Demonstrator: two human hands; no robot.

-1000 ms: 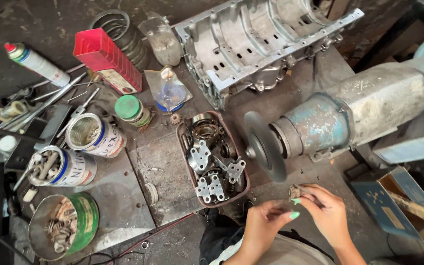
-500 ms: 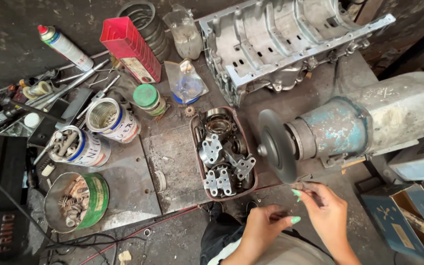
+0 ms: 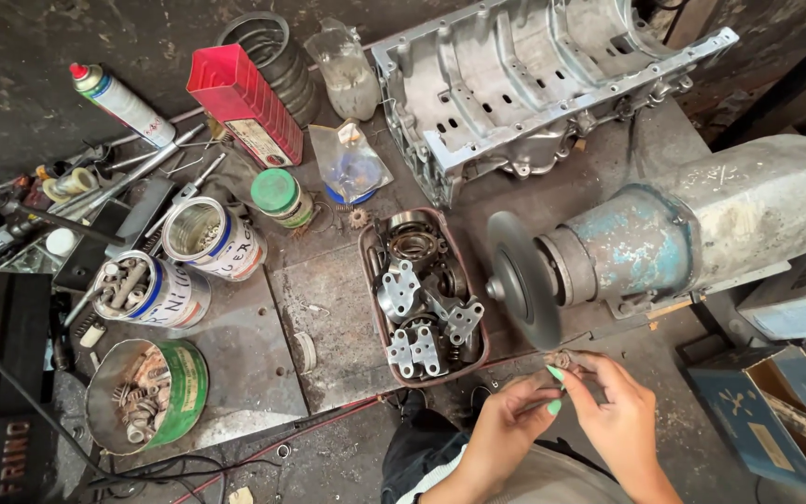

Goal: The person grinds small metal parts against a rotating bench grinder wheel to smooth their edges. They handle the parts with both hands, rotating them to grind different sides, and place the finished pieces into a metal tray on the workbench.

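Note:
My left hand and my right hand meet at the bench's near edge, and together their fingertips pinch a small rusty metal part. The part sits just below the dark grinding disc of a blue-grey bench grinder. To the left of my hands a reddish tray holds bearings and grey metal brackets. The part's exact shape is too small to make out.
A large aluminium engine casing stands at the back. Cans of bolts, a green tin, a spray can, a red box, a green-lidded jar and loose tools crowd the left. A blue box sits right.
The view has shifted, so the bench sits further right and lower in frame. My hands stay together on the small part below the disc, now slightly closer to it.

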